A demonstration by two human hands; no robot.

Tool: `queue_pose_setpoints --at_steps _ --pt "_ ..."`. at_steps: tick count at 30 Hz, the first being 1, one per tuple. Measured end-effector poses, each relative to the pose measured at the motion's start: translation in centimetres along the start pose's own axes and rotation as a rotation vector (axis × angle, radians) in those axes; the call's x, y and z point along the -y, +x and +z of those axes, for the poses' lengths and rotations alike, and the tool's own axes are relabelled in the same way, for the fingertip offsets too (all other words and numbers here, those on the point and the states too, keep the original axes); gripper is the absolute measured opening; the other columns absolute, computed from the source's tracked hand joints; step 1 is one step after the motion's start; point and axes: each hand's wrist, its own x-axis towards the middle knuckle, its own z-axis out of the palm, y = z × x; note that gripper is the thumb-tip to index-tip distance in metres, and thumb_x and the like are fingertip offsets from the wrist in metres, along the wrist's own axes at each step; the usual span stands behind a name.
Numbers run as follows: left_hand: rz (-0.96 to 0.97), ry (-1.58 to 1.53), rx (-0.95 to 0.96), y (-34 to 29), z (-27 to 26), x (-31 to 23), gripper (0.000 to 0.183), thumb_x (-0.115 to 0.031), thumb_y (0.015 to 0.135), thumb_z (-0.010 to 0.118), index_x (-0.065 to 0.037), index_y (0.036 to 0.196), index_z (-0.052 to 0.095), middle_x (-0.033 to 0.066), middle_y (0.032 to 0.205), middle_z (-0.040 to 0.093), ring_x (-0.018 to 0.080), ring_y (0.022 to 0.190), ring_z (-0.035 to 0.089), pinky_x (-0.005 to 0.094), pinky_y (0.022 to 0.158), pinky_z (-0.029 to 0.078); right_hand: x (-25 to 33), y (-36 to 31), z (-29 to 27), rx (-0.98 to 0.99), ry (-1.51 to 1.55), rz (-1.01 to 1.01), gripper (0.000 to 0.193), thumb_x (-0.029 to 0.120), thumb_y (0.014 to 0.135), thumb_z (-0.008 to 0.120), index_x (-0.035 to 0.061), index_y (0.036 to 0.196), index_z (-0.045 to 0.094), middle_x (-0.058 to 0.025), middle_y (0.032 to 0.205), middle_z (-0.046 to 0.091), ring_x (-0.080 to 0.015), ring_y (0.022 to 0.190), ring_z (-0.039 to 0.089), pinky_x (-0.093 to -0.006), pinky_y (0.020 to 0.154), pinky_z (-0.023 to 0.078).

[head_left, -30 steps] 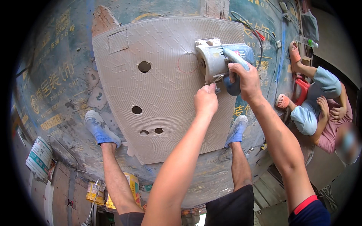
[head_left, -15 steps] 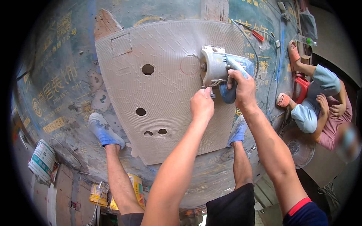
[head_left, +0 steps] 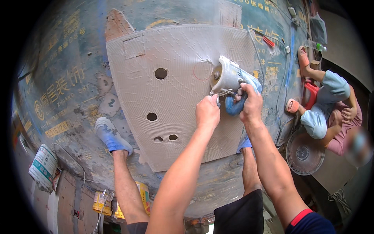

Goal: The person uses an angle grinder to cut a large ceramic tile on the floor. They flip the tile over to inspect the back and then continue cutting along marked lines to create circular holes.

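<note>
A large tile (head_left: 128, 85) with a ridged grey underside lies on the covered floor, between my feet. Several round holes, such as the upper hole (head_left: 161, 73), go through it. Part of a red circle shows right of that hole, with pale dust at its upper edge. Over the tile's right side is a dusty grey and blue handheld tile saw (head_left: 230, 78), tilted. My right hand (head_left: 251, 103) is wrapped round its rear handle. My left hand (head_left: 208, 111) pinches the metal fitting at the saw's near edge. The blade is hidden.
A power cord (head_left: 277, 109) runs along the right side. Beyond it another person (head_left: 331, 101) sits on a red stool beside a fan (head_left: 305, 153). Red-handled tool (head_left: 269, 41) lies past the tile's far right corner. Buckets (head_left: 103, 202) stand at lower left.
The saw has turned clockwise and tilted, its far end swinging right, with both hands still on it. Pale dust now shows at the red circle. The whole view has shifted slightly.
</note>
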Motion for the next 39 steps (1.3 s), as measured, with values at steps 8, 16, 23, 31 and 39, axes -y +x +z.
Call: queue_pose_setpoints --at_steps 8,16,23,31,39 --pt "0.044 0.04 -0.008 0.1 -1.2 0.6 0.04 -0.033 0.1 0.051 0.002 0.087 0.065 0.0257 0.087 0.067 0.0458 0.086 0.063 0.0533 0.076 0.048 -0.7 -1.3 0.8 -0.08 0.116 0.047 0.014 0.018 0.088 0.064 0.0049 0.084 0.06 -0.0034 0.068 0.056 -0.0134 0.055 0.053 -0.0308 0.051 0.046" --pt "0.071 0.045 -0.038 0.5 -2.3 1.2 0.043 -0.034 0.101 0.051 0.003 0.082 0.061 0.0263 0.082 0.064 0.0466 0.081 0.062 0.0527 0.072 0.046 -1.7 -2.2 1.6 -0.126 0.246 0.091 0.014 0.018 0.088 0.062 0.0041 0.084 0.059 -0.0036 0.067 0.056 -0.0136 0.054 0.053 -0.0306 0.049 0.047" --pt "0.1 0.085 -0.04 0.9 -3.5 1.4 0.043 -0.034 0.101 0.05 0.003 0.082 0.062 0.026 0.082 0.065 0.0457 0.083 0.062 0.0529 0.074 0.047 -2.2 -3.5 2.7 -0.198 0.322 0.114 0.014 0.018 0.089 0.06 0.0036 0.086 0.058 -0.0032 0.067 0.054 -0.0139 0.055 0.054 -0.032 0.049 0.047" --pt "0.122 0.169 -0.001 1.4 -5.0 1.1 0.04 -0.032 0.1 0.052 0.002 0.084 0.064 0.0244 0.086 0.066 0.0448 0.084 0.063 0.0533 0.075 0.048 -2.6 -4.3 3.5 -0.262 0.424 0.189 0.013 0.018 0.089 0.06 0.0055 0.084 0.057 -0.0024 0.067 0.053 -0.0148 0.056 0.054 -0.0329 0.05 0.047" --pt "0.168 0.189 -0.01 1.9 -6.4 1.2 0.039 -0.031 0.099 0.052 0.002 0.082 0.064 0.0247 0.084 0.066 0.0445 0.082 0.063 0.0531 0.074 0.049 -3.3 -5.2 4.4 -0.305 0.49 0.222 0.014 0.019 0.088 0.061 0.0074 0.083 0.055 -0.0015 0.068 0.052 -0.0148 0.057 0.054 -0.0337 0.051 0.048"
